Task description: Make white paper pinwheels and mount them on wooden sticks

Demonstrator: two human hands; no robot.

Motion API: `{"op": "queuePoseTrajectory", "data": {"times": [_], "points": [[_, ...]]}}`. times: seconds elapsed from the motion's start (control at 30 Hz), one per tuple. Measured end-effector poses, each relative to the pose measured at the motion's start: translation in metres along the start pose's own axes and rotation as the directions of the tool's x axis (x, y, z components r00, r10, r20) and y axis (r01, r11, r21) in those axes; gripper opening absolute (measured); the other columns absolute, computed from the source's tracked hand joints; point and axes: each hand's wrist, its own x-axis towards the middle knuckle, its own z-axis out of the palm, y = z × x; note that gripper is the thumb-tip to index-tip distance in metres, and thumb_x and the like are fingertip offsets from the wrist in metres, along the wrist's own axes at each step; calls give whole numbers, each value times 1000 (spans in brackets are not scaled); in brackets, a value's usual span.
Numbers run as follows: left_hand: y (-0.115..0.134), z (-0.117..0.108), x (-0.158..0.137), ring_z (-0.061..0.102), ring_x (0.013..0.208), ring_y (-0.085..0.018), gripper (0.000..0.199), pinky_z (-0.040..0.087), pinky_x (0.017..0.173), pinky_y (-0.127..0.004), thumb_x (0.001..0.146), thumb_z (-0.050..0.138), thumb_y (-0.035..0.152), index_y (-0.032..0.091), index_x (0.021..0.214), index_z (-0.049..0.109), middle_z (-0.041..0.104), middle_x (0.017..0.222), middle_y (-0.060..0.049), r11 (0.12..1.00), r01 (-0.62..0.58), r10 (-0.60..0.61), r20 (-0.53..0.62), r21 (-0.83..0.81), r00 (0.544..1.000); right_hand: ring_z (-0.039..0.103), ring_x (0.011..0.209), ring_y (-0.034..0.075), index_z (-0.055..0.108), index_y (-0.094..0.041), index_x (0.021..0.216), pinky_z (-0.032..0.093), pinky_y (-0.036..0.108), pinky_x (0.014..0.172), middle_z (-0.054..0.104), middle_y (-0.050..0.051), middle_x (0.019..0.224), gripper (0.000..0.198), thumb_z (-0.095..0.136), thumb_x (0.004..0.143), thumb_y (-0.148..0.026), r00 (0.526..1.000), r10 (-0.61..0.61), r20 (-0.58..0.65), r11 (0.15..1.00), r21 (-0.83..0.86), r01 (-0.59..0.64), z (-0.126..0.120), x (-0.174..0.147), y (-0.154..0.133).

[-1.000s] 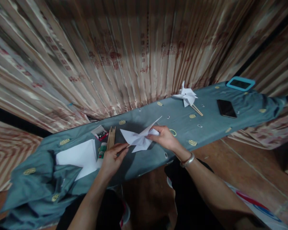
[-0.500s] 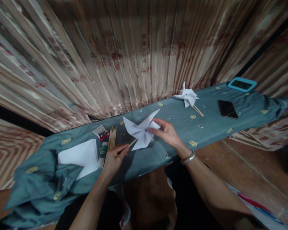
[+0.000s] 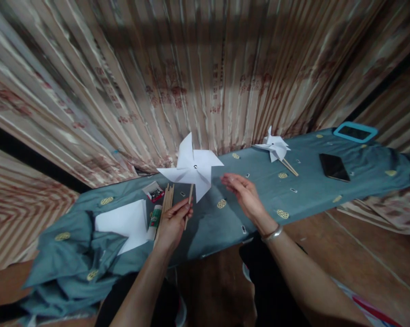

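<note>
A white paper pinwheel with a small metal pin at its centre stands upright on a thin wooden stick. My left hand is closed round that stick, below the paper blades. Off to the right of the blades, my right hand is raised over the cloth with nothing in it. Its fingers are stretched out and the thumb lies close to them. A second white pinwheel lies on the cloth further back, its wooden stick pointing toward the front right.
The long table wears a green cloth. At left lie white paper sheets, a glue stick, several wooden sticks and a small box of metal pins. A black phone and a blue-framed device lie right. Curtains hang behind.
My right hand has let go of the pinwheel's blade and moved right. My left hand has turned the pinwheel upright, its blades now higher and facing me.
</note>
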Motion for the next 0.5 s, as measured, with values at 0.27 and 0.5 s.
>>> {"op": "queuePoseTrajectory", "data": {"times": [0.27, 0.5], "points": [[-7, 10, 0, 63, 65, -8, 36, 50, 65, -21, 49, 89, 21, 15, 83, 78, 74, 81, -4, 994, 80, -79, 22, -68, 997, 66, 68, 14, 75, -21, 78, 51, 27, 69, 74, 1, 74, 39, 86, 54, -50, 993, 86, 85, 996, 12, -87, 18, -6, 5], [-15, 15, 3, 66, 68, -12, 41, 50, 74, -26, 41, 92, 27, 16, 78, 77, 75, 76, -4, 998, 41, -41, 6, -52, 999, 62, 59, 13, 73, -22, 66, 50, 26, 63, 69, -1, 63, 31, 86, 51, -45, 991, 94, 96, 994, 39, -98, 27, -5, 7]]}}
